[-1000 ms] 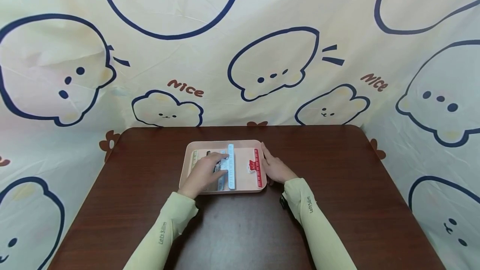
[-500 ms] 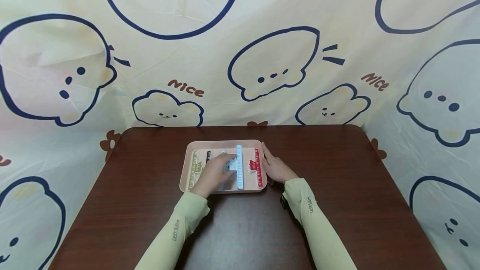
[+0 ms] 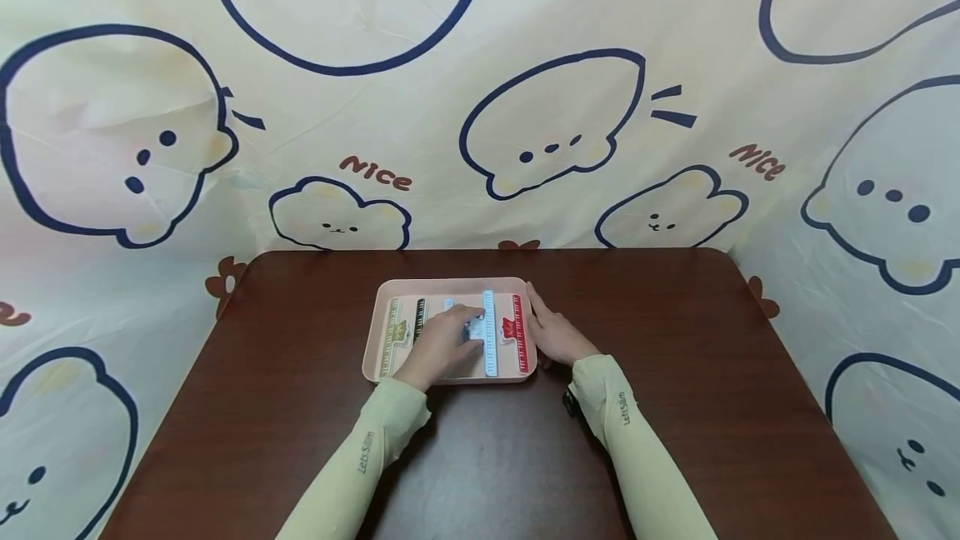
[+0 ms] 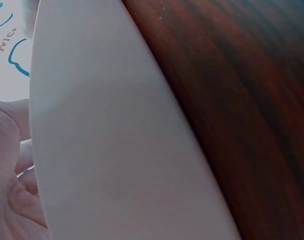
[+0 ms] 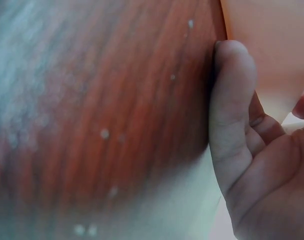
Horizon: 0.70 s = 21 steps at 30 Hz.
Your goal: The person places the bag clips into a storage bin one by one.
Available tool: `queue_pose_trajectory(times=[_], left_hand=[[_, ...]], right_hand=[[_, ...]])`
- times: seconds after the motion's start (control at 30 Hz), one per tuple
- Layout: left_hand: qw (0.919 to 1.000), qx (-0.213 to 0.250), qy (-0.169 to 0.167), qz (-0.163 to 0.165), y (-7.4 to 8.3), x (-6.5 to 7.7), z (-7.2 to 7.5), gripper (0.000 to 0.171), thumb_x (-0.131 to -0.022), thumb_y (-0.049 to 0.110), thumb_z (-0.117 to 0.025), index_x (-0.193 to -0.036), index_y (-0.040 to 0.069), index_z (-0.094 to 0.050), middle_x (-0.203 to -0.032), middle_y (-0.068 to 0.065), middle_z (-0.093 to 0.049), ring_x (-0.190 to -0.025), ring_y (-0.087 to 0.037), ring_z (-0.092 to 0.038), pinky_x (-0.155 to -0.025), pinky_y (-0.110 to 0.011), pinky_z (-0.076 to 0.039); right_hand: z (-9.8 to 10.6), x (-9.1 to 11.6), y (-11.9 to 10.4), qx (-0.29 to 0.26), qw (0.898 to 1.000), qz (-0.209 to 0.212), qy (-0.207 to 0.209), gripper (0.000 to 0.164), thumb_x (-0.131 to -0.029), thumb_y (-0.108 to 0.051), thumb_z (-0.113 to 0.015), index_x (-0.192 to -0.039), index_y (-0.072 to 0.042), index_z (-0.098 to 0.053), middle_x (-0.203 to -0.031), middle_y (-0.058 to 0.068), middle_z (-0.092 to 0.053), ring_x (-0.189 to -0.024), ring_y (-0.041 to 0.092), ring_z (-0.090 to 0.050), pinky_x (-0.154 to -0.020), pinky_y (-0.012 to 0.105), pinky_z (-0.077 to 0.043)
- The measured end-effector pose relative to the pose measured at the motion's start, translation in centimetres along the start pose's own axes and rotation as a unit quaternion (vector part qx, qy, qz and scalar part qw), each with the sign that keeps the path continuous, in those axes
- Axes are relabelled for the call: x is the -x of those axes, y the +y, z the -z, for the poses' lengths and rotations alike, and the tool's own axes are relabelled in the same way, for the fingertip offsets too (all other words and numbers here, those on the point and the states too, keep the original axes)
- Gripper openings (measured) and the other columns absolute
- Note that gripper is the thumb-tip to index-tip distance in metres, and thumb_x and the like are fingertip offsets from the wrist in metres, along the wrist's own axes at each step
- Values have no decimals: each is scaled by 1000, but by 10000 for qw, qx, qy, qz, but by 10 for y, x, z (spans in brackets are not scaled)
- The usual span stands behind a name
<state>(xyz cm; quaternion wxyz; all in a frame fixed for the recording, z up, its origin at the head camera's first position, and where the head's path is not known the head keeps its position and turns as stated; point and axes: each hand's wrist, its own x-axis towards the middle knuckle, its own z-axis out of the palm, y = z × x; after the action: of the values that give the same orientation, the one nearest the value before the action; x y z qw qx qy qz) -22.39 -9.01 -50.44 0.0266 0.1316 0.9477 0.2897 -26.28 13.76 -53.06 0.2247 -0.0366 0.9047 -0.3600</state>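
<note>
A pale pink tray (image 3: 370,340) lies on the table with several straight rulers in it. My left hand (image 3: 442,344) reaches over its near edge and pinches the light blue ruler (image 3: 490,357) between thumb and fingers at the figure on its left side. Against the tray's right side rests my right hand (image 3: 558,338), its fingers (image 5: 232,100) extended along the outer wall in the right wrist view. Right of the blue ruler is a red ruler (image 3: 521,357) with a red figure. In the left wrist view the tray wall (image 4: 101,150) hides part of the left hand.
A green ruler (image 3: 389,344) and a black one (image 3: 420,315) lie in the tray's left half. Another light blue piece (image 3: 448,304) shows partly behind the left hand. Around the dark brown table (image 3: 300,357) hangs a patterned cloth (image 3: 420,123).
My left hand has moved right inside the tray, and the light blue ruler has shifted with it toward the red one. The green and black rulers are uncovered. My right hand stays at the tray's side.
</note>
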Motion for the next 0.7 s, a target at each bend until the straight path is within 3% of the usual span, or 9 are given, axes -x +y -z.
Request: queue_pose_trajectory(times=[0.2, 0.7], left_hand=[[9998, -42, -127, 126, 2, -4, -4, 54, -91, 20, -82, -141, 14, -64, -136, -8, -67, -128, -27, -63, -110, -48, -51], [9992, -341, -219, -25, -1, -8, -14, 53, -90, 21, -83, -139, 12, -66, -136, -10, -68, -129, -29, -62, -112, -49, -49]], right_hand=[[1, -3, 3, -7, 10000, 41, 22, 67, -111, -46, -36, -164, -46, 6, -79, 15, -61, -61, 28, -62, -60, 36, -53], [0, -2, 5, -27, 10000, 25, 35, 67, -112, -45, -36, -164, -46, 6, -79, 14, -61, -61, 27, -62, -62, 36, -52]])
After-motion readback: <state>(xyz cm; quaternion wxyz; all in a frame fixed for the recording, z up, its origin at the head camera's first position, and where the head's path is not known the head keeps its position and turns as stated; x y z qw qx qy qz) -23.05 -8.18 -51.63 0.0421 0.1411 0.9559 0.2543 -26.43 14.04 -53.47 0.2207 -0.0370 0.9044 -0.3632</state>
